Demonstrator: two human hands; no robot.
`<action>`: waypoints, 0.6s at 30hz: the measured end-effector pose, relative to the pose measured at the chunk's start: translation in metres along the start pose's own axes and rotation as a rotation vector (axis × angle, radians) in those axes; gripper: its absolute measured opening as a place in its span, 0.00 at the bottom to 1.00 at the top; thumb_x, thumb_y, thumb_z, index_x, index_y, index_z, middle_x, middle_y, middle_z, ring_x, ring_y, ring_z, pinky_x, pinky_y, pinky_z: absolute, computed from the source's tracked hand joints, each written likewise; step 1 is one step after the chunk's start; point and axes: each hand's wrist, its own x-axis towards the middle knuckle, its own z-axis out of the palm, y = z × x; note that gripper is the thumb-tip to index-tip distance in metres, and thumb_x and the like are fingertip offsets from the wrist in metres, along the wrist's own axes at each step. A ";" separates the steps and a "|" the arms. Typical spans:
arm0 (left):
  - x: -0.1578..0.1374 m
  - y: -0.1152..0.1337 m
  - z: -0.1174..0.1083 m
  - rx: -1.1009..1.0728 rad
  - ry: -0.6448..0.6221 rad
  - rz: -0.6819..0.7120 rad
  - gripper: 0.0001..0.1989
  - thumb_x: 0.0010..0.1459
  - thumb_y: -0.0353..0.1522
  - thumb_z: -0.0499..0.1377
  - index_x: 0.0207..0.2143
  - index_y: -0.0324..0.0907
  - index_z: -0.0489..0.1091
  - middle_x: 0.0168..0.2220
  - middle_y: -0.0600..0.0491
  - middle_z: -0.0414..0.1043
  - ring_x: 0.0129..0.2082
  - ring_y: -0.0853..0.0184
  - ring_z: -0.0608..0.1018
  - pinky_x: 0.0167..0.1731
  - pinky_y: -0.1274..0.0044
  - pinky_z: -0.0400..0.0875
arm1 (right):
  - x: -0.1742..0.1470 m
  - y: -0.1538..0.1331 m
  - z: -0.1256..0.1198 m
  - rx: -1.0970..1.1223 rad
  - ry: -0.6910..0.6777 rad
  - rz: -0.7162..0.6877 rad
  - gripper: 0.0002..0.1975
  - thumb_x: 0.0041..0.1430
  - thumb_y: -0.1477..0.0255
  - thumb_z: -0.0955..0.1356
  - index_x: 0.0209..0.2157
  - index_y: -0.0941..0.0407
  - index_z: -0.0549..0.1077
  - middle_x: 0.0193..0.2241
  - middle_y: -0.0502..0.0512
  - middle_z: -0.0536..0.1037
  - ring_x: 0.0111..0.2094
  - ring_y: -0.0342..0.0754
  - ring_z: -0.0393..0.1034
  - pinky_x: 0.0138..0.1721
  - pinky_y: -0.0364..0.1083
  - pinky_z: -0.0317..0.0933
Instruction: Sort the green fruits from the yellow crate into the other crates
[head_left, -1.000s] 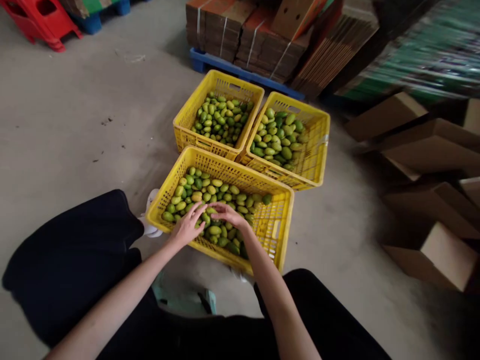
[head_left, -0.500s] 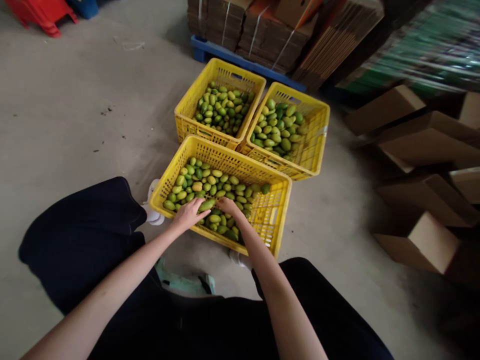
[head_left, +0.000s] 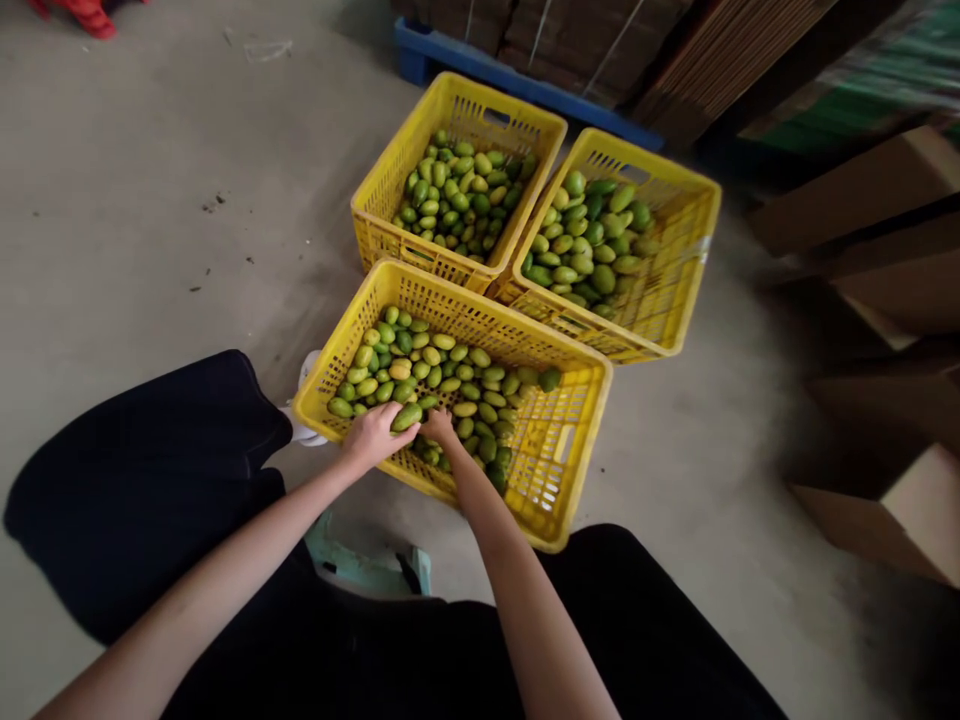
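Note:
My left hand [head_left: 373,438] is closed around a green mango [head_left: 406,417], its thumb on the near side. Just to the right, my right hand [head_left: 438,427] reaches down among the fruit with its fingers drawn together. Its fingertips are partly hidden, and I cannot make out what they hold. Both hands are inside the near yellow crate [head_left: 592,420], over a layer of small green and yellowish mangoes [head_left: 450,370]. The crate's slotted floor shows at its right end.
Two more yellow crates, a left one [head_left: 364,190] and a right one [head_left: 694,260], stand behind, both holding mangoes. Beyond them is a blue pallet [head_left: 517,82] with stacked cardboard. Open cardboard boxes [head_left: 885,510] lie at right. A pale green stool [head_left: 360,562] is beneath me.
The view has shifted, and the crates appear larger. My right hand has moved left, closer to my left hand. The left hand keeps its mango.

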 end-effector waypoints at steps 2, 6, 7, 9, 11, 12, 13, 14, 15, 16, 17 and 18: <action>0.000 0.001 -0.002 0.025 -0.018 -0.020 0.17 0.59 0.46 0.57 0.37 0.41 0.74 0.33 0.47 0.78 0.35 0.63 0.78 0.35 0.77 0.69 | 0.001 0.000 0.001 -0.046 -0.001 0.049 0.32 0.43 0.60 0.75 0.49 0.60 0.74 0.58 0.70 0.65 0.60 0.68 0.57 0.55 0.57 0.56; 0.000 0.003 -0.003 0.063 -0.027 -0.035 0.18 0.59 0.45 0.56 0.36 0.40 0.75 0.32 0.47 0.78 0.33 0.63 0.78 0.33 0.77 0.68 | -0.002 -0.006 0.008 -0.106 0.016 0.075 0.30 0.45 0.61 0.74 0.50 0.60 0.74 0.60 0.72 0.61 0.62 0.69 0.52 0.60 0.61 0.48; 0.000 0.003 -0.003 0.064 -0.028 -0.032 0.18 0.59 0.45 0.56 0.36 0.40 0.75 0.32 0.47 0.78 0.33 0.63 0.78 0.33 0.77 0.68 | -0.003 -0.008 0.011 -0.113 0.023 0.077 0.30 0.45 0.62 0.74 0.50 0.61 0.74 0.60 0.73 0.61 0.62 0.69 0.52 0.60 0.62 0.46; 0.000 0.003 -0.004 0.056 -0.032 -0.029 0.18 0.59 0.45 0.56 0.36 0.40 0.75 0.32 0.46 0.78 0.33 0.63 0.78 0.33 0.77 0.68 | -0.005 -0.012 0.014 -0.115 0.040 0.082 0.30 0.45 0.63 0.74 0.50 0.62 0.74 0.59 0.75 0.62 0.61 0.70 0.52 0.61 0.62 0.44; 0.000 0.003 -0.004 0.047 -0.037 -0.033 0.18 0.60 0.45 0.55 0.35 0.40 0.75 0.31 0.46 0.77 0.33 0.62 0.78 0.33 0.76 0.68 | -0.007 -0.014 0.015 -0.101 0.063 0.090 0.31 0.45 0.63 0.74 0.51 0.62 0.73 0.58 0.74 0.63 0.61 0.70 0.53 0.61 0.62 0.43; 0.000 0.003 -0.004 0.042 -0.037 -0.038 0.18 0.60 0.45 0.55 0.36 0.39 0.75 0.31 0.46 0.77 0.33 0.62 0.78 0.33 0.76 0.68 | -0.008 -0.014 0.013 -0.088 0.080 0.095 0.32 0.46 0.63 0.74 0.52 0.62 0.72 0.58 0.74 0.63 0.61 0.70 0.53 0.61 0.62 0.43; 0.001 0.002 -0.003 0.037 -0.033 -0.044 0.18 0.60 0.45 0.56 0.36 0.40 0.75 0.31 0.46 0.77 0.33 0.62 0.78 0.33 0.76 0.68 | -0.010 -0.014 0.010 -0.070 0.102 0.100 0.32 0.46 0.63 0.73 0.53 0.62 0.71 0.58 0.74 0.63 0.61 0.70 0.53 0.61 0.63 0.43; 0.001 0.002 -0.003 0.030 -0.021 -0.045 0.18 0.59 0.45 0.56 0.37 0.40 0.75 0.32 0.46 0.77 0.34 0.62 0.78 0.34 0.76 0.69 | -0.011 -0.014 0.006 -0.047 0.131 0.106 0.33 0.46 0.63 0.73 0.54 0.61 0.70 0.58 0.74 0.63 0.62 0.70 0.52 0.60 0.63 0.43; 0.002 0.001 -0.002 0.021 0.000 -0.037 0.18 0.59 0.45 0.56 0.38 0.40 0.75 0.33 0.46 0.77 0.35 0.61 0.78 0.36 0.75 0.69 | -0.012 -0.012 0.000 -0.018 0.166 0.113 0.34 0.46 0.63 0.73 0.55 0.61 0.68 0.59 0.74 0.62 0.63 0.70 0.50 0.60 0.64 0.43; 0.003 0.000 0.000 0.010 0.030 -0.018 0.17 0.59 0.44 0.57 0.39 0.40 0.75 0.34 0.46 0.76 0.37 0.61 0.78 0.38 0.75 0.70 | -0.014 -0.011 -0.007 0.017 0.208 0.121 0.35 0.46 0.62 0.73 0.55 0.61 0.67 0.59 0.73 0.62 0.63 0.70 0.48 0.60 0.64 0.43; 0.005 -0.002 0.001 -0.003 0.066 0.009 0.16 0.59 0.43 0.57 0.40 0.40 0.75 0.36 0.46 0.76 0.39 0.60 0.77 0.41 0.74 0.70 | -0.016 -0.010 -0.016 0.061 0.253 0.130 0.36 0.46 0.62 0.73 0.56 0.60 0.66 0.59 0.73 0.61 0.64 0.70 0.47 0.60 0.65 0.43; 0.006 -0.004 0.003 -0.018 0.102 0.039 0.16 0.59 0.42 0.58 0.41 0.40 0.75 0.38 0.45 0.75 0.42 0.59 0.76 0.44 0.73 0.70 | -0.019 -0.008 -0.025 0.113 0.298 0.141 0.36 0.46 0.62 0.73 0.56 0.60 0.65 0.59 0.73 0.61 0.64 0.69 0.48 0.59 0.64 0.45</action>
